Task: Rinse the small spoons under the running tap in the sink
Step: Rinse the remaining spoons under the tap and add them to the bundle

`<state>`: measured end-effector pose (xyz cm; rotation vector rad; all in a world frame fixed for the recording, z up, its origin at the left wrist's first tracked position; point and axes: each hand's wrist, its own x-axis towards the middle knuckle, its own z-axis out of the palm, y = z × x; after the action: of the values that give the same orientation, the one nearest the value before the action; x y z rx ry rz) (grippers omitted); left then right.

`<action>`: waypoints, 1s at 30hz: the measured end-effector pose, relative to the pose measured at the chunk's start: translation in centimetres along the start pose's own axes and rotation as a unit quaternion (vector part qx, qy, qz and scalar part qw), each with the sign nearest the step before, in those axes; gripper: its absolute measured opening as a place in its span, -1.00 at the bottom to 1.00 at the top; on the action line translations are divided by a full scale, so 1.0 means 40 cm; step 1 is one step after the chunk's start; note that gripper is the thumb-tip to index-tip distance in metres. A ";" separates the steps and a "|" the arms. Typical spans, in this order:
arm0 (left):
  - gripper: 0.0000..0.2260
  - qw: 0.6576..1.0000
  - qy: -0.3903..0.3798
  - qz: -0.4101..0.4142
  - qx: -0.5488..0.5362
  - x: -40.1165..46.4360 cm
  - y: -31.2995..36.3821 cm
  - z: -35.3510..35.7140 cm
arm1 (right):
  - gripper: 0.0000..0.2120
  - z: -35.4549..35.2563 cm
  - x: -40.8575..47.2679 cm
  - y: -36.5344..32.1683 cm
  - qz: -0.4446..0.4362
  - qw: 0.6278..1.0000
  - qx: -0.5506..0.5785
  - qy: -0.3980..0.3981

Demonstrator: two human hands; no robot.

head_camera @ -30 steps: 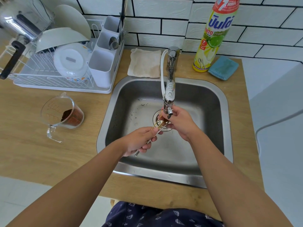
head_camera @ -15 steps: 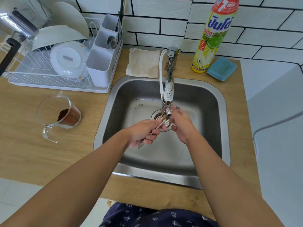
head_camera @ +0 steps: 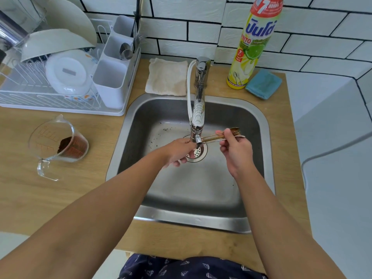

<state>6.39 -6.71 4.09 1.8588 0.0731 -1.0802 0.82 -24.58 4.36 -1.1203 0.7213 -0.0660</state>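
Observation:
Several small gold-coloured spoons (head_camera: 219, 136) lie level as a bundle above the steel sink (head_camera: 259, 121). Their bowls point right and their handles reach left to the tap nozzle (head_camera: 198, 139). My right hand (head_camera: 236, 150) pinches the bundle just below the bowls. My left hand (head_camera: 178, 152) is curled under the spout over the drain strainer (head_camera: 198, 153). Its fingertips close on the handle ends, partly hidden by the nozzle. I cannot make out a stream of water.
A white dish rack (head_camera: 66, 105) with bowls and a cutlery holder stands at the left. In front of it is a glass measuring jug (head_camera: 58, 146) with brown powder. Behind the sink are a beige cloth (head_camera: 167, 77), a dish-soap bottle (head_camera: 255, 43) and a blue sponge (head_camera: 263, 83).
The spoons have swung from slanting down-left under the spout to lying level with the bowls to the right. My right hand has moved right with them and my left hand has risen to the nozzle.

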 end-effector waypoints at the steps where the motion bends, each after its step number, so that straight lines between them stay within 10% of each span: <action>1: -0.66 0.997 0.004 0.012 -0.073 0.006 -0.004 0.011 | -0.82 -0.003 -0.002 0.000 0.004 1.000 0.018 0.009; 10: -0.78 0.929 -0.025 0.037 -0.367 -0.007 0.004 0.054 | -0.86 0.014 -0.011 0.024 -0.014 0.998 0.059 0.016; 17: -0.68 0.995 0.001 0.052 0.080 -0.062 -0.026 -0.032 | -0.81 0.054 -0.017 0.043 0.058 0.990 -0.034 -0.127; 22: -0.52 0.988 -0.112 0.002 -0.108 -0.109 -0.058 -0.070 | -0.83 0.099 -0.022 0.050 0.080 0.967 -0.046 -0.236; 26: -0.65 0.999 -0.037 0.020 -0.005 -0.119 -0.066 -0.056 | -0.59 0.087 -0.021 0.063 0.090 0.955 -0.070 -0.275; 30: -0.71 0.905 0.152 0.135 0.374 -0.117 -0.072 -0.018 | -0.84 0.073 -0.023 0.079 0.091 0.978 -0.017 -0.186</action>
<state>2.67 -2.83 5.46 2.6168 -0.4717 -0.6465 0.80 -20.45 2.86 -1.0561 0.4859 0.3054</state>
